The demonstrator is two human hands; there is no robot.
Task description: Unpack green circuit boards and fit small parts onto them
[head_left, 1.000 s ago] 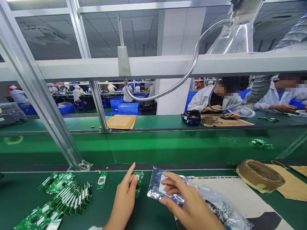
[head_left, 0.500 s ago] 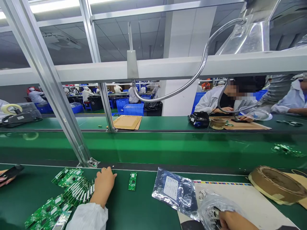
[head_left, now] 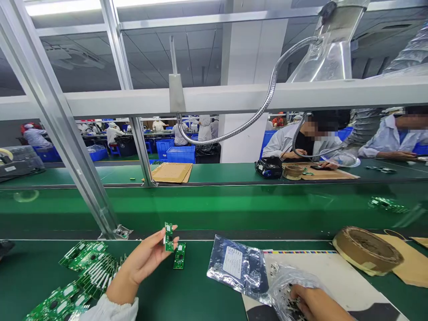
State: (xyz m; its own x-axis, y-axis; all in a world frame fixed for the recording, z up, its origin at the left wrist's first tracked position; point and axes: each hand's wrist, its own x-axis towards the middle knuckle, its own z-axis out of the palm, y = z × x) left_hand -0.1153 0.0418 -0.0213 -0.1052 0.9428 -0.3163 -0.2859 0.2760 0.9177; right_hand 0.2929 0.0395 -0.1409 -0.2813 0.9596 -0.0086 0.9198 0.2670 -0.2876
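My left hand [head_left: 145, 261] pinches a small green circuit board [head_left: 168, 237] upright above the near bench. Just below it, a similar circuit board [head_left: 179, 257] lies flat on the green surface. By my left forearm lies a pile of green circuit boards [head_left: 88, 258], some fanned out in a row. My right hand [head_left: 316, 303] reaches into an open clear plastic bag [head_left: 306, 277] of small metallic parts [head_left: 290, 298]. Its fingers are closed together among the parts, and what they grip is too small to make out. A silvery antistatic bag [head_left: 249, 276] with a white label lies beside the plastic bag.
A white board [head_left: 341, 272] lies under the bags. A large tape roll [head_left: 366, 252] sits at right. A metal post [head_left: 83, 178] rises at left. Behind the bench runs a green conveyor belt [head_left: 207, 205]; co-workers sit across it. A flexible metal hose [head_left: 272, 84] hangs overhead.
My left hand has risen from beside the board pile, turned, and now shows a circuit board in its fingers. My right hand stays in the plastic bag. The view has shifted slightly right.
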